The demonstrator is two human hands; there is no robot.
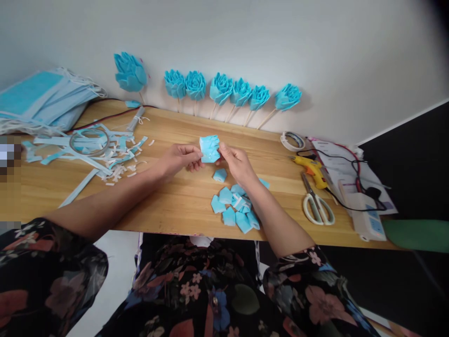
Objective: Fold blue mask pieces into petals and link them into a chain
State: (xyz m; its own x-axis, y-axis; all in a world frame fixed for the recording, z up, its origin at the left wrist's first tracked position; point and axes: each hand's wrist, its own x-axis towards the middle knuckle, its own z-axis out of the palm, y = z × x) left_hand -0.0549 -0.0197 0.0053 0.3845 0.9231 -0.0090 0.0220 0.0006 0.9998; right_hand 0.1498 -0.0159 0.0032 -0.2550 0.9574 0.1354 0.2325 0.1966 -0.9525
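Note:
A small, partly layered blue fabric flower (209,149) is held up over the middle of the table between both hands. My left hand (186,157) pinches its left side with thumb and fingers. On the opposite edge, my right hand (234,161) grips it with the thumb in front; the other fingers are partly hidden. Just below the flower lies a single cut blue petal (220,175). A loose heap of blue petals (229,216) is spread under my right forearm, which covers some of them.
Several finished blue flowers on sticks (220,89) lean against the wall. Face masks (38,98) are stacked at left, near scraps (115,164) and a tape ring (89,142). At right lie white tape (292,140), a yellow glue gun (312,171), scissors (317,206) and a power strip (366,217).

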